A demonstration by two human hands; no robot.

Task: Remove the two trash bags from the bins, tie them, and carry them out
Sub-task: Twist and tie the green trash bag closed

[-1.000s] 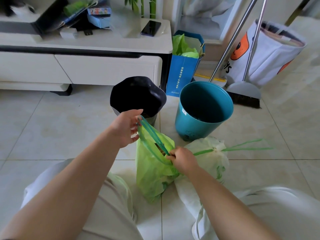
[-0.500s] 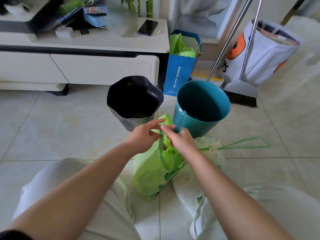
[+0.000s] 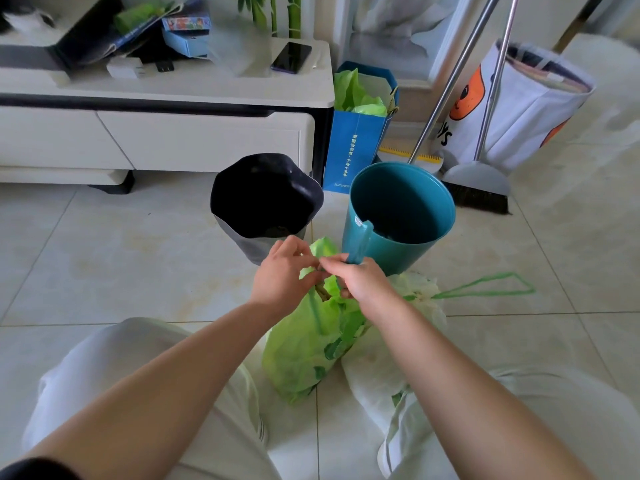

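A light green trash bag [image 3: 304,344] stands on the tiled floor between my knees. My left hand [image 3: 282,275] and my right hand [image 3: 356,280] meet above its mouth, both pinching its green drawstring. A white trash bag [image 3: 415,299] lies to the right of it, partly behind my right arm, its green drawstring loop [image 3: 485,289] trailing right across the floor. Behind the hands stand a black-lined grey bin [image 3: 263,199] and a teal bin [image 3: 401,209], both without bags.
A white low cabinet [image 3: 166,133] runs along the back left, with a phone [image 3: 291,57] and boxes on top. A blue paper bag [image 3: 356,140] holds green bags. A broom and dustpan [image 3: 478,181] and a white laundry bag [image 3: 512,109] stand at back right.
My hands, apart with the drawstring stretched between them a second ago, have come together above the green bag's mouth. The view has shifted slightly.
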